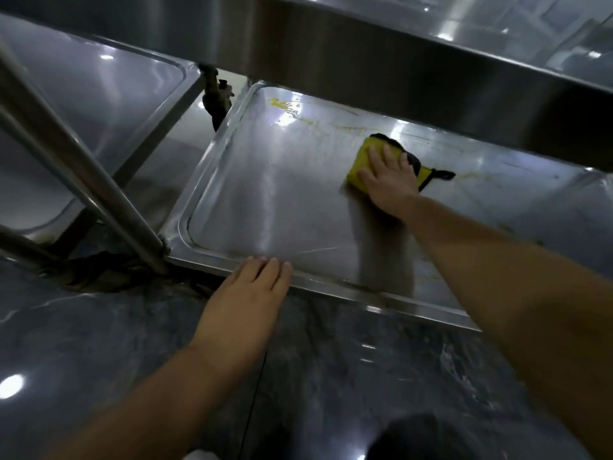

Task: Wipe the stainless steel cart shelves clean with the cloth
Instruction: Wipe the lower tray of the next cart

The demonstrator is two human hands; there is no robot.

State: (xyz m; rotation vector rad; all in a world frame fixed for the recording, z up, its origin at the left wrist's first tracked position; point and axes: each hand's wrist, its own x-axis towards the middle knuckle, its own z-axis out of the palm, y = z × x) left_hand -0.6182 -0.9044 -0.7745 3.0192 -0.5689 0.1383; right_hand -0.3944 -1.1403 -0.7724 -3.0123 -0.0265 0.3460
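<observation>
The bottom shelf [265,194] of the stainless steel cart is a shallow steel tray with a raised rim. My right hand [388,180] presses flat, fingers straight, on a folded yellow cloth [368,154] with black edging near the shelf's far side. A yellow smear with droplets [285,107] lies at the far left corner, and faint yellow streaks run along the far edge. My left hand [252,290] rests with straight fingers on the shelf's near rim. The shelf above [398,54] hides the far right part of the bottom shelf.
A slanted steel tube frame [99,187] meets the shelf's near left corner. A second steel cart shelf [83,111] stands to the left, with a caster wheel [215,101] between the two. Dark marbled floor [298,376] lies below.
</observation>
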